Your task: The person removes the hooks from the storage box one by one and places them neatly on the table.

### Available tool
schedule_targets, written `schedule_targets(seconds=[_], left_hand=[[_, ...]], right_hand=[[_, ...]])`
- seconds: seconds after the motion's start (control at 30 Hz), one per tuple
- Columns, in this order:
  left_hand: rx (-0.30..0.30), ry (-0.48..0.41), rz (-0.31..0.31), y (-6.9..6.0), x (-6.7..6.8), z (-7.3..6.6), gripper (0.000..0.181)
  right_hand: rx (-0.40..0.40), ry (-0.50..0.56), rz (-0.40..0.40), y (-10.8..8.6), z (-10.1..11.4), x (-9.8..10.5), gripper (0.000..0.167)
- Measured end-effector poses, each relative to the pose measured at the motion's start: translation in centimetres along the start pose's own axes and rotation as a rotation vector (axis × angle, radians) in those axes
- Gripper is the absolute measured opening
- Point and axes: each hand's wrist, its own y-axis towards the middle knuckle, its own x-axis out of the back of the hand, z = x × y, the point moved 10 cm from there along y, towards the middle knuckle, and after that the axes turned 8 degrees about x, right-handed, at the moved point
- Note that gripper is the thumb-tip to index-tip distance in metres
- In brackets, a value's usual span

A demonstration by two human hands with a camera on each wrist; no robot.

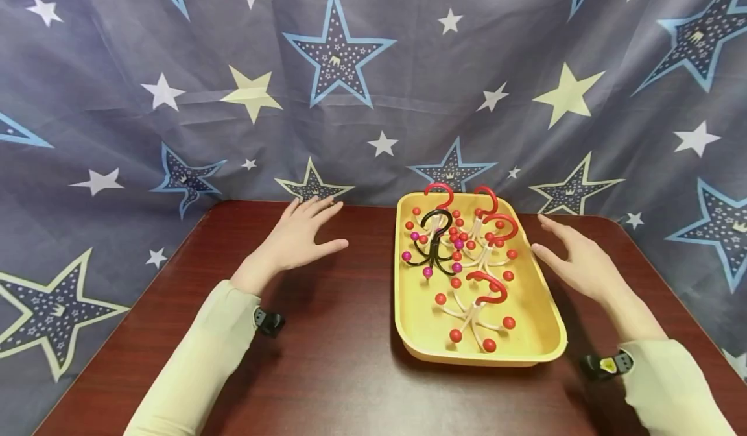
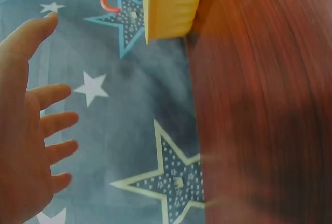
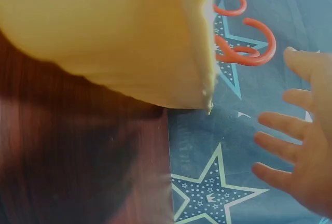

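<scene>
A yellow tray [image 1: 420, 319] stands on the table, holding several hook hangers with ball-tipped prongs. One hanger [image 1: 434, 249] is black with magenta balls. The others have red hooks, white prongs and red balls; one such hanger [image 1: 474, 313] sits nearest the front. My left hand [image 1: 297, 235] hovers over the table left of the tray, fingers spread, holding nothing. Just past the tray's right rim is my right hand [image 1: 578, 261], its fingers extended and nothing in them. The right wrist view shows a gap between this hand [image 3: 311, 156] and the tray wall [image 3: 104, 42].
The dark red-brown wooden table [image 1: 338, 358] runs back to a grey-blue curtain [image 1: 362, 137] printed with stars. Dark straps with small devices are on both wrists, the left device [image 1: 268, 322] and the right device [image 1: 607, 364].
</scene>
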Motion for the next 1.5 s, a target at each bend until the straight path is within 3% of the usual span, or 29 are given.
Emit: schedule_targets(seconds=[0.3,0.63,0.8,0.93,1.13,1.5], left_hand=[[-0.068,-0.16,-0.01,-0.2,-0.7,-3.4,0.067],[-0.131,-0.342,-0.03,0.3,-1.6,-8.4,0.056],[-0.182,-0.507,0.028,0.3,-2.4,-11.4,0.05],[-0.207,-0.574,0.082,0.4,-3.2,-13.2,0.051],[-0.285,-0.602,0.127,0.5,-3.9,-16.3,0.051],[-0.366,-0.481,0.157,0.3,-4.8,-21.2,0.055]], right_hand=[[-0.048,0.155,0.0,-0.8,-0.2,-1.3,0.064],[-0.099,0.209,0.046,-2.0,-0.6,-3.2,0.069],[-0.135,0.238,0.042,-2.9,-0.7,-3.7,0.068],[-0.161,0.263,0.043,-3.2,-0.9,-4.1,0.068],[-0.167,0.293,0.033,-3.4,-1.2,-4.4,0.065],[-0.191,0.372,0.057,-3.8,-1.8,-5.5,0.057]])
